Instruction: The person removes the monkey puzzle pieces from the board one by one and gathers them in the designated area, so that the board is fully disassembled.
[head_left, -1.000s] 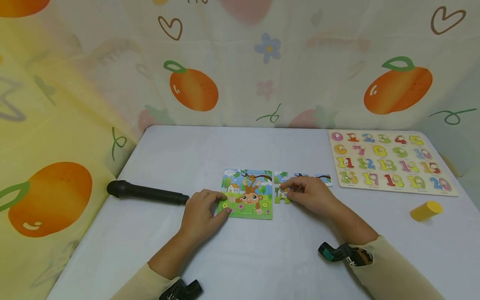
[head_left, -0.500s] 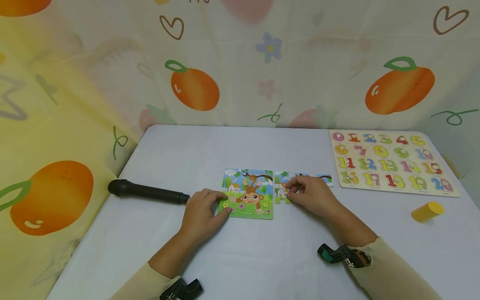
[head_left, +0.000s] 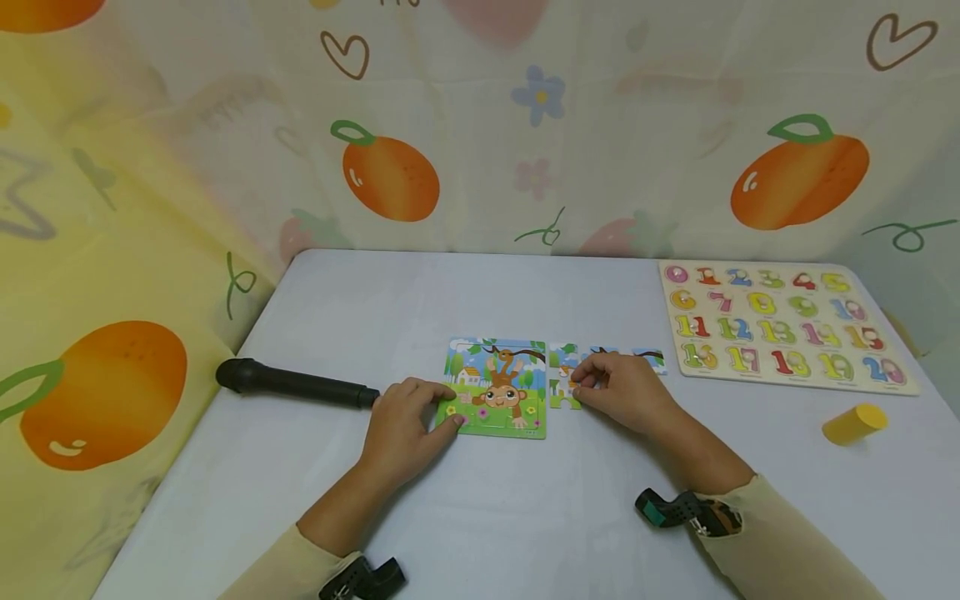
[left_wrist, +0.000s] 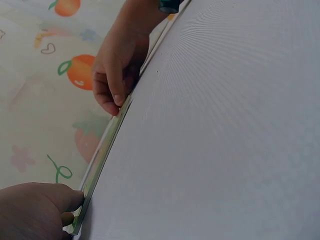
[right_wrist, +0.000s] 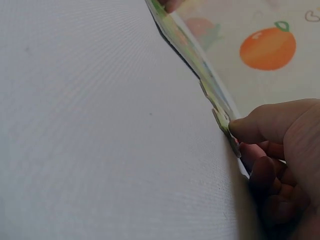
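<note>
In the head view a square monkey jigsaw puzzle (head_left: 498, 392) lies flat at the middle of the table. My left hand (head_left: 405, 425) holds its left edge, thumb near the lower corner and fingers higher up. Just right of the puzzle are jigsaw pieces (head_left: 564, 354) with sky, leaves and a house. My right hand (head_left: 622, 392) pinches a jigsaw piece (right_wrist: 223, 122) by its side between thumb and fingers; the right wrist view has this piece slightly tilted. Part of another branch piece (head_left: 649, 360) shows behind the right hand, and the hand covers some of the row.
A black microphone (head_left: 296, 386) lies left of the left hand, its end close to the knuckles. At the back right lies a number board (head_left: 787, 325). A yellow cylinder (head_left: 854, 423) rests near the right side. Behind the table (head_left: 525, 517) hangs a fruit-print cloth (head_left: 465, 100).
My right fingers have drawn back slightly to the right, uncovering more of the house piece. My left hand and the monkey puzzle have stayed in place.
</note>
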